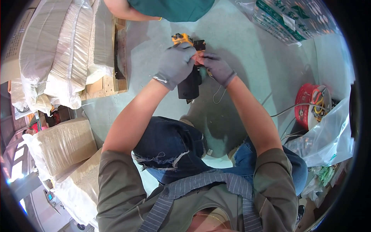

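Note:
A yellow-and-black power tool is in front of me, its dark body pointing back toward my knees and its yellow part at the far end. My left hand, in a grey glove, lies closed over the tool's middle. From the right, my gloved right hand meets it with bent, pinched fingers. Bare fingertips show where the two hands come together; what they pinch there is too small or hidden to name. Below my right hand hangs a thin pale loop of cord.
A person in a green garment is at the far edge. Film-wrapped stacks stand on a wooden pallet at left. To the right are a red cable reel, its cable and clear plastic sheeting. A printed, wrapped package lies far right.

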The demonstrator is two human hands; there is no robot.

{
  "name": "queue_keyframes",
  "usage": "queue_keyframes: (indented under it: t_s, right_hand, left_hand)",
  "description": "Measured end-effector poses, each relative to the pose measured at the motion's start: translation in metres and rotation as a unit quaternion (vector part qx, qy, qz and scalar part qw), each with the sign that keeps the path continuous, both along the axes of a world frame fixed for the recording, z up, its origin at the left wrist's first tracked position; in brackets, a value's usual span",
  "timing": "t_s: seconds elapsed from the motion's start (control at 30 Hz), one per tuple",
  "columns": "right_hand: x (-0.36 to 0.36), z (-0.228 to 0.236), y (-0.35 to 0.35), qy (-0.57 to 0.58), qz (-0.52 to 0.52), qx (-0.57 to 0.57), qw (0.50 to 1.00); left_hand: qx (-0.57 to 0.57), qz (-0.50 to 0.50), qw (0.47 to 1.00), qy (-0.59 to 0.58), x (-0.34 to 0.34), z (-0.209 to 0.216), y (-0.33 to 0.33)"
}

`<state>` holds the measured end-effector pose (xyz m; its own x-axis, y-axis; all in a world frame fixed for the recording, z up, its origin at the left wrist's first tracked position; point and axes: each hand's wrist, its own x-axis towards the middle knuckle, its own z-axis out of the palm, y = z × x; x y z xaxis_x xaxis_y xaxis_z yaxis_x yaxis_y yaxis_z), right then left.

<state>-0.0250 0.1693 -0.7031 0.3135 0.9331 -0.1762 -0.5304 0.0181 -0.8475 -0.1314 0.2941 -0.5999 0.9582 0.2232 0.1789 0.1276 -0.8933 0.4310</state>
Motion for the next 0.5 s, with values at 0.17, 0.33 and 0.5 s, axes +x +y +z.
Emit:
queue_keyframes:
  t_s: [0.17, 0.33, 0.5]
  right_hand:
    - [0.007, 0.023, -0.016, -0.271, -0.056, -0.069, 0.958]
    - [-0.019, 0.105, -0.007, -0.228, -0.128, -0.049, 0.964]
    - [-0.018, 0.130, 0.003, -0.352, -0.127, -0.055, 0.926]
  left_hand:
    - [-0.086, 0.100, 0.989, -0.066, -0.007, 0.026, 0.013]
    - [-0.485, 0.160, 0.859, -0.034, -0.023, 0.044, 0.024]
    - [-0.552, 0.141, 0.821, -0.047, -0.024, 0.054, 0.023]
